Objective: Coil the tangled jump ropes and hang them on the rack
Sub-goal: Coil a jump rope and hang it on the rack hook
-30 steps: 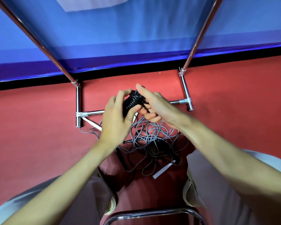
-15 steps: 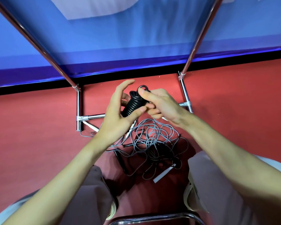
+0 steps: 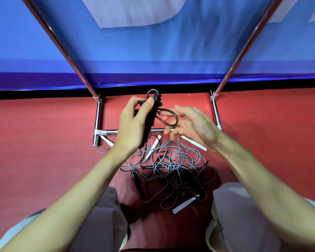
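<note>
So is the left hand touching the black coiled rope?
Touching. The head view shows the left hand gripping the black coiled rope, thumb pressed across it.

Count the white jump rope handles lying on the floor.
4 white handles: one by the rack's left corner, one below the left hand, one under the right hand, one nearest the knees. The tangle may hide more.

Floor [image 3: 44, 151] is red, matte, evenly lit, with soft shadow pooled in the lower middle. Black strip [image 3: 25, 91] runs along where floor meets wall. Wall [image 3: 153, 51] is a blue banner with a darker violet band at the bottom and pale, blurred shapes [image 3: 127, 13] near the top. Curved chrome tube [image 3: 164, 249] sits at bottom edge; can't tell what it belongs to.
</note>
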`<move>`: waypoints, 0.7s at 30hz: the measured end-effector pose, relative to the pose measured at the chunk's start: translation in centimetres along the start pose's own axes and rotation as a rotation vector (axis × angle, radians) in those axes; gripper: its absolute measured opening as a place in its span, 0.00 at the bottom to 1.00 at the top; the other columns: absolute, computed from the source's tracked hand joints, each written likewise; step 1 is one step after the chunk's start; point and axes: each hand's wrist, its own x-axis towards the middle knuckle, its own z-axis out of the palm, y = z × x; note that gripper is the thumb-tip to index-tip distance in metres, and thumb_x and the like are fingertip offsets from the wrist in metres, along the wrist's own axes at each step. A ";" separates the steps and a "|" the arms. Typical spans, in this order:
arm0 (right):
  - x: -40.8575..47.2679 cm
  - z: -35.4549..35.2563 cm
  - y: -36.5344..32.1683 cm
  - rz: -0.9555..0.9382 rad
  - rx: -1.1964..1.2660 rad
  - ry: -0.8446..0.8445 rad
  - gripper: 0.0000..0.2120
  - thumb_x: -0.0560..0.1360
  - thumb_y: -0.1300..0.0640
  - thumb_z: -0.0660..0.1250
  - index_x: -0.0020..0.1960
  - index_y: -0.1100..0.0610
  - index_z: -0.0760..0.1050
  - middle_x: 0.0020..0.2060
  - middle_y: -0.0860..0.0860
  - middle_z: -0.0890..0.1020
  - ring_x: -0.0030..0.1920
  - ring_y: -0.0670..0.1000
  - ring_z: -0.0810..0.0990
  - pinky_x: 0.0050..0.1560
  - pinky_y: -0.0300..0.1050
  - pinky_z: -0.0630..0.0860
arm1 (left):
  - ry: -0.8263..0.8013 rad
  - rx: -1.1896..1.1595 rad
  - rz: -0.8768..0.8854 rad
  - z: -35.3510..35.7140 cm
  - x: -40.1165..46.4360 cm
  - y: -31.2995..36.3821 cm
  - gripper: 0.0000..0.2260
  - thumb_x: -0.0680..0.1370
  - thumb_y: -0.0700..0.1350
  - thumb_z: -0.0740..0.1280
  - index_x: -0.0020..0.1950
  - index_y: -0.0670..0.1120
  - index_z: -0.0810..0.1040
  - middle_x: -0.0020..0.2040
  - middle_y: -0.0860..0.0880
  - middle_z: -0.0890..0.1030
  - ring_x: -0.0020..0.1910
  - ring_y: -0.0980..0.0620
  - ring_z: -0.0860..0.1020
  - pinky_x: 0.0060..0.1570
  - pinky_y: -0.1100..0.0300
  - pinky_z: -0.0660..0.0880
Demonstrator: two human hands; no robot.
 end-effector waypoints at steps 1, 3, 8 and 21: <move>0.0 0.2 0.3 -0.048 -0.041 0.027 0.19 0.81 0.58 0.57 0.59 0.75 0.71 0.48 0.57 0.79 0.38 0.54 0.80 0.38 0.44 0.78 | 0.016 -0.024 -0.011 -0.2 0.2 0.1 0.11 0.75 0.55 0.63 0.42 0.48 0.72 0.29 0.43 0.75 0.21 0.48 0.69 0.22 0.61 0.64; -0.1 0.5 0.9 -0.170 -0.168 0.080 0.13 0.77 0.62 0.64 0.58 0.68 0.76 0.44 0.53 0.80 0.40 0.51 0.82 0.48 0.44 0.81 | 0.033 -0.065 -0.032 -0.3 0.4 0.4 0.11 0.77 0.54 0.63 0.41 0.47 0.71 0.28 0.43 0.76 0.20 0.48 0.69 0.20 0.61 0.65; -0.1 1.3 1.1 -0.392 -0.257 0.276 0.19 0.70 0.73 0.71 0.52 0.52 0.78 0.41 0.49 0.82 0.41 0.47 0.81 0.49 0.40 0.80 | 0.062 -0.124 -0.105 -0.3 0.6 0.2 0.12 0.82 0.48 0.61 0.42 0.44 0.68 0.28 0.41 0.74 0.19 0.48 0.69 0.20 0.61 0.64; -0.2 1.3 1.2 -0.567 -0.478 0.299 0.13 0.71 0.63 0.72 0.54 0.57 0.74 0.49 0.52 0.79 0.46 0.48 0.80 0.43 0.45 0.76 | 0.005 -0.275 -0.236 0.5 0.2 0.4 0.12 0.82 0.51 0.60 0.46 0.43 0.68 0.28 0.42 0.73 0.18 0.48 0.69 0.20 0.64 0.64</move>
